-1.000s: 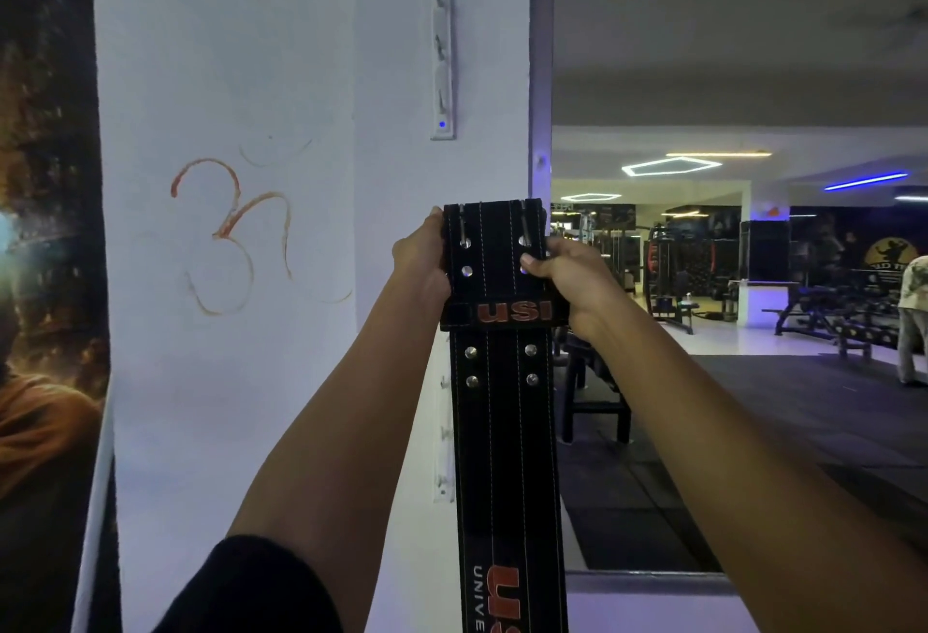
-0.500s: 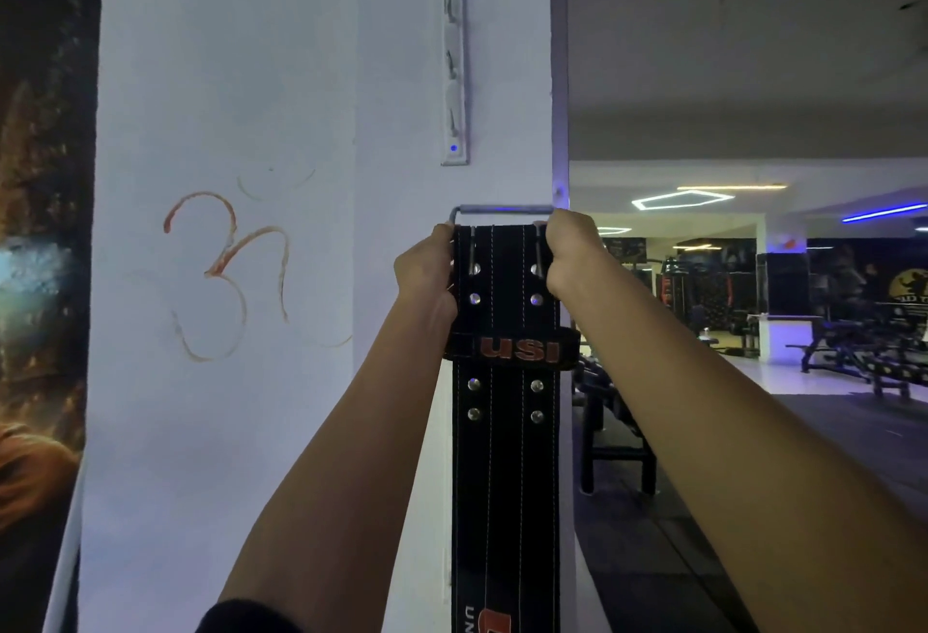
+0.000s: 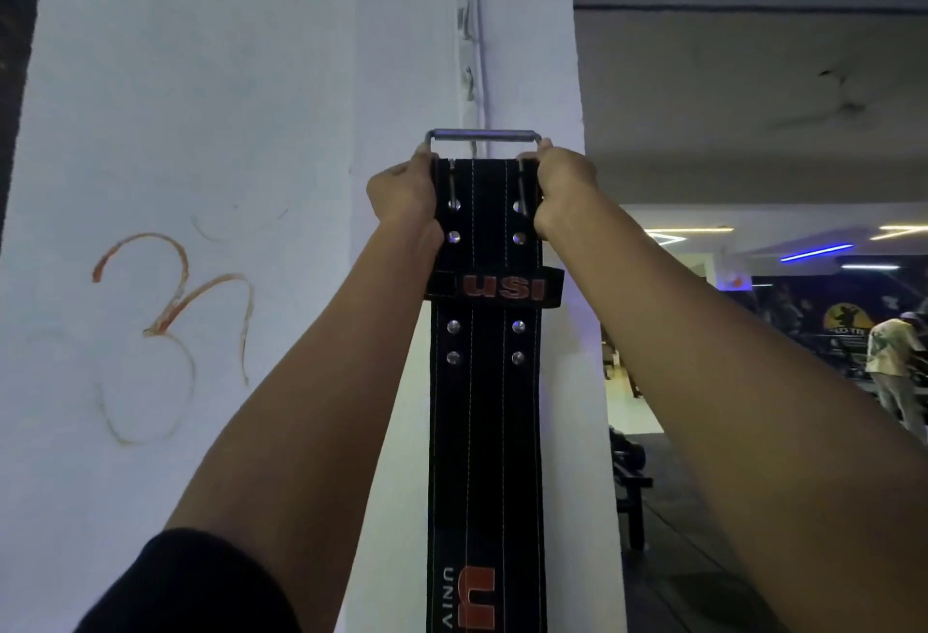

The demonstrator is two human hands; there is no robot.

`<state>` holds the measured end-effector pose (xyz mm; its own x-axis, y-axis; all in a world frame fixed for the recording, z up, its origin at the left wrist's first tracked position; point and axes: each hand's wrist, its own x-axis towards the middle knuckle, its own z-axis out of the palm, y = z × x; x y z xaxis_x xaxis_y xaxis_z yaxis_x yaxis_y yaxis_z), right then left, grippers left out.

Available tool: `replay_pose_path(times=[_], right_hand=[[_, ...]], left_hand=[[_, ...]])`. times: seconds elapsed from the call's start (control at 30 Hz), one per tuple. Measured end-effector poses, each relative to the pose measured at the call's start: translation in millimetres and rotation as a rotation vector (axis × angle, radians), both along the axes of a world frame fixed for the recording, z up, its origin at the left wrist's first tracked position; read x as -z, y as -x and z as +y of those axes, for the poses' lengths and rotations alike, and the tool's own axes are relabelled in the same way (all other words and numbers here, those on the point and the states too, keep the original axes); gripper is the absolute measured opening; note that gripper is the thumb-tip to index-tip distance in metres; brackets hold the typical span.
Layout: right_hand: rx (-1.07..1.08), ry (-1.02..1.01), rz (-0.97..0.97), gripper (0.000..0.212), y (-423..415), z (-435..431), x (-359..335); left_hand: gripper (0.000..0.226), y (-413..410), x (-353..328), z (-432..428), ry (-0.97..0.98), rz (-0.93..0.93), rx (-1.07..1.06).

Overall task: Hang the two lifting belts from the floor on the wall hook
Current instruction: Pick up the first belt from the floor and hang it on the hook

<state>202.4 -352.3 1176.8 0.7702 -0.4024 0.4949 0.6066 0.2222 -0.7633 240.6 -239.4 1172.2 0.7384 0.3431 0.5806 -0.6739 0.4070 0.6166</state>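
Observation:
A black leather lifting belt (image 3: 486,411) with red "USI" lettering hangs straight down in front of a white pillar. My left hand (image 3: 404,195) grips its top left edge and my right hand (image 3: 560,190) grips its top right edge. The belt's metal buckle bar (image 3: 484,135) sticks up above both hands. It sits just below the lowest hook of a vertical white hook rail (image 3: 469,35) fixed to the pillar. Whether the buckle touches a hook I cannot tell. Only one belt is in view.
The white pillar (image 3: 211,105) carries a red painted symbol (image 3: 170,326) at the left. To the right the gym floor opens out with benches (image 3: 630,487) and a person (image 3: 896,366) standing far off.
Both hands have lifted the belt higher along the pillar, and the buckle bar now stands out above the hands close under the hook rail.

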Motion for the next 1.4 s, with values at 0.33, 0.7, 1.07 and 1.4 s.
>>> replay_pose_path(times=[0.33, 0.7, 1.07, 1.4], right_hand=[[0.065, 0.085, 0.037, 0.029, -30, 4, 5], [0.159, 0.201, -0.039, 0.017, -17, -3, 43], [0.097, 0.254, 0.024, 0.026, 44, -29, 115], [-0.233, 0.311, 0.311, 0.009, 115, -8, 239]], left_hand=[[0.033, -36, 10, 4, -0.02, 0.009, 0.036], [0.035, -5, 42, 12, -0.33, -0.058, -0.154], [0.034, 76, 130, -7, -0.382, 0.012, -0.336], [0.026, 173, 255, 5, -0.356, 0.353, -0.229]])
